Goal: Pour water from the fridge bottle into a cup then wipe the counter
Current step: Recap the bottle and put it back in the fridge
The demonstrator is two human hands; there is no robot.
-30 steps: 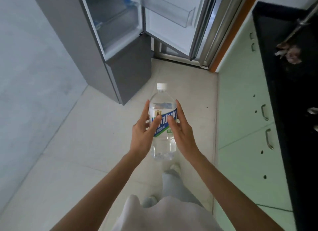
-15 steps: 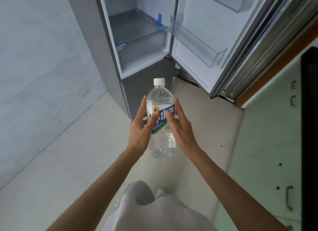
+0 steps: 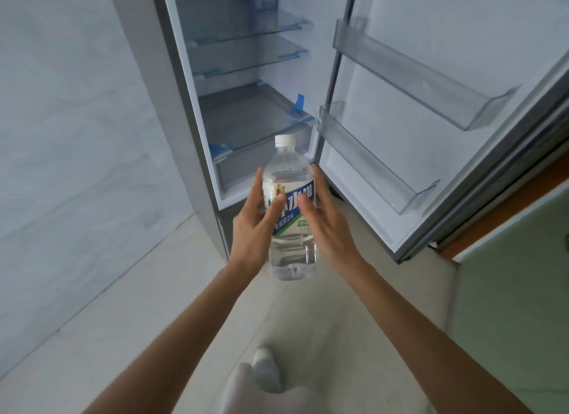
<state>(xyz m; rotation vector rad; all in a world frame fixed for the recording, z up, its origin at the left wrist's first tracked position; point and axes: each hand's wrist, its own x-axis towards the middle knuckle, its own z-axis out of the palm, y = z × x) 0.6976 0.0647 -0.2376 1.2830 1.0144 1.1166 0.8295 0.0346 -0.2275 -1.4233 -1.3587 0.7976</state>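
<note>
A clear plastic water bottle [image 3: 291, 250] with a white cap and a blue, white and green label stands upright in mid-air in front of me. My left hand [image 3: 253, 228] grips its left side and my right hand [image 3: 328, 225] grips its right side, thumbs on the label. The cap is on. Right behind the bottle is the fridge [image 3: 246, 111], its door [image 3: 431, 136] swung open to the right. No cup or counter shows in this view.
Glass shelves [image 3: 246, 53] and a lower drawer [image 3: 246, 167] sit inside the fridge. Two clear door bins [image 3: 378, 164] jut from the open door. A grey wall [image 3: 70, 167] is on the left, pale green cabinets [image 3: 517, 305] on the right, tiled floor [image 3: 123, 336] below.
The view has swung up and toward the fridge, so more of its interior shows and the dark counter has left the frame. Both hands keep the same hold on the bottle.
</note>
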